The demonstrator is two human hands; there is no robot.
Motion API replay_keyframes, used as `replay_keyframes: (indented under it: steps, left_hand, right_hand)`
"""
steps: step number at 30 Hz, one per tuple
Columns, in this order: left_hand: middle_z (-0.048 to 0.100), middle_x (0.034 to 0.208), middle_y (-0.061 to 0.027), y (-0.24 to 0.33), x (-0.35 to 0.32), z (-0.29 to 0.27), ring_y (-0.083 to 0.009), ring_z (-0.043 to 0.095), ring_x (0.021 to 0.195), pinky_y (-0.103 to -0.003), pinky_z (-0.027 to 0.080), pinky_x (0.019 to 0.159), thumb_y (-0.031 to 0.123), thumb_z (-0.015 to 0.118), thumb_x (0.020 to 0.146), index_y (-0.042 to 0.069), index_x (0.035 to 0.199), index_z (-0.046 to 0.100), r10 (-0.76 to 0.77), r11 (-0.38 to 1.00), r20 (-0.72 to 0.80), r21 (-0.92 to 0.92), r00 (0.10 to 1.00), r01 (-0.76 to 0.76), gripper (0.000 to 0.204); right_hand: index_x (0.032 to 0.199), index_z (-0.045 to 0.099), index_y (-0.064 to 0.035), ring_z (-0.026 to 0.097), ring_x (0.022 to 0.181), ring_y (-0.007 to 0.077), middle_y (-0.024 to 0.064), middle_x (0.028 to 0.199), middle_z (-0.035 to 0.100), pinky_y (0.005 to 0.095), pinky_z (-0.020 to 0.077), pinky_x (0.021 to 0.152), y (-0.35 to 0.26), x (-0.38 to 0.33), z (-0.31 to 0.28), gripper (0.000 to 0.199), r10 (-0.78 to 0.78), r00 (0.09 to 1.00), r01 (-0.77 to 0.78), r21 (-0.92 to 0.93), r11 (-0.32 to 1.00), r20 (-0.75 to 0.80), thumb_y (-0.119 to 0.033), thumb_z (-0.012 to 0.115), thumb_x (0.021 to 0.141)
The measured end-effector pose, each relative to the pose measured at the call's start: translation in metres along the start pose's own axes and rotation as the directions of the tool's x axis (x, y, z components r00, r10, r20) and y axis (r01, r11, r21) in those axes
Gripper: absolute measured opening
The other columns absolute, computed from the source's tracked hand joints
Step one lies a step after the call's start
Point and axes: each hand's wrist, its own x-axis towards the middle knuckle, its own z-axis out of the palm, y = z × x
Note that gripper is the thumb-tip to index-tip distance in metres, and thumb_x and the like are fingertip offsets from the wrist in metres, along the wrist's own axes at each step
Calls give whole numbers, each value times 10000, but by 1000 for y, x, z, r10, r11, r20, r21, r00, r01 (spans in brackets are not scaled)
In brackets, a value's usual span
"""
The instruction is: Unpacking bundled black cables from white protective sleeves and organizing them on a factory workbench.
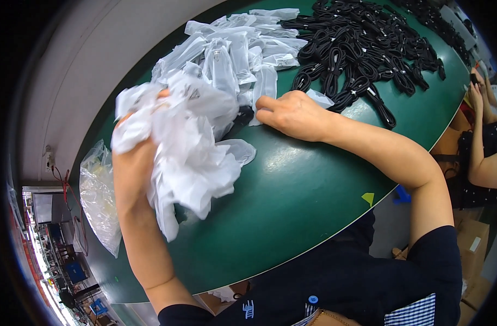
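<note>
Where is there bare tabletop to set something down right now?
The widest bare patch of the green table lies between the loose white bags in the left hand, the right forearm and the near edge. A smaller one lies between the black cables, that forearm and the right edge. The far side is crowded with piled bags and cables.

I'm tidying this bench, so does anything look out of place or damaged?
Mildly odd: one translucent white bag lies beside the black coiled cables, beyond the right hand, apart from the heaped white bags. Nothing looks clearly damaged.
</note>
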Motion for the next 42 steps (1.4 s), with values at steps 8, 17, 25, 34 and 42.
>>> replay_keyframes:
  steps: [8, 17, 25, 34, 42]
  left_hand:
    - [620, 1003, -92, 4, -50, 22, -165, 602, 857, -305, 492, 789, 104, 695, 796, 1, 1138, 574, -23, 996, 84, -85, 996, 30, 377]
    - [621, 894, -36, 1, -37, 119, -104, 593, 828, -259, 473, 774, 106, 778, 737, 23, 1426, 284, -50, 980, 408, -155, 912, 123, 852]
    - [608, 1030, -50, -16, -54, 93, -130, 586, 930, -290, 482, 782, 137, 780, 745, 29, 1077, 547, -197, 890, 496, -272, 846, 366, 420]
    - [599, 1032, -78, -8, -49, 13, -135, 587, 904, -292, 466, 826, 38, 727, 771, -12, 1176, 466, -100, 971, 19, 220, 995, 93, 484]
    - [656, 825, -113, 10, 14, -17, -181, 612, 752, -293, 472, 735, 69, 628, 753, 2, 992, 631, 121, 782, 7, 615, 993, -100, 248]
  right_hand:
    - [929, 587, -46, 615, 745, 221, 65, 885, 614, 320, 490, 651, 25, -38, -48, 93, 309, 937, -249, 306, 919, -164, -73, 608, 843]
    - [855, 597, -64, 581, 757, 249, 67, 801, 600, 334, 468, 771, -51, -35, -110, 100, 240, 921, -108, 389, 915, -307, -78, 616, 758]
    - [858, 577, -64, 519, 1036, 307, 121, 1118, 543, 546, 169, 1061, -68, 2, -61, 245, 112, 918, 158, 609, 777, -380, -280, 474, 910]
    - [906, 622, -54, 568, 945, 293, 113, 927, 637, 399, 400, 875, 92, 16, -20, 138, 332, 890, -396, -169, 902, -313, -150, 624, 808]
    - [845, 605, -40, 610, 801, 333, 152, 798, 645, 414, 454, 759, 102, 11, -39, 125, 496, 842, -490, 84, 867, -213, -162, 577, 837]
